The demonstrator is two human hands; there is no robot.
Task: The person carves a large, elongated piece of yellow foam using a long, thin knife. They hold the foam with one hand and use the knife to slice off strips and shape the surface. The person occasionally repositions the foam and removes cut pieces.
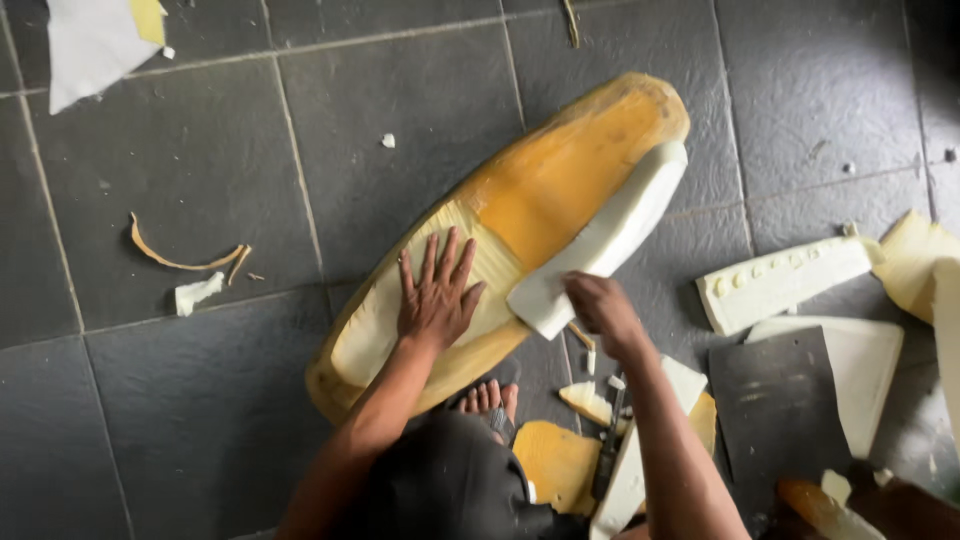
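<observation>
Foam seat [540,190], left hand [437,300] flat – right hand [600,305] grips white strip [610,235]

A long yellow foam seat pad [540,190] lies flat on the dark tiled floor, running diagonally from lower left to upper right, its near end paler and scraped. A white foam slab [610,235] rests along its right edge, tilted, near end lifted slightly.

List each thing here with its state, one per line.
Left hand: flat, fingers spread, pressing on the foam seat.
Right hand: gripping the white foam strip.
White foam strip: lying along the seat's edge.
Foam seat: lying on the floor.
Knife: lying on scraps.
</observation>
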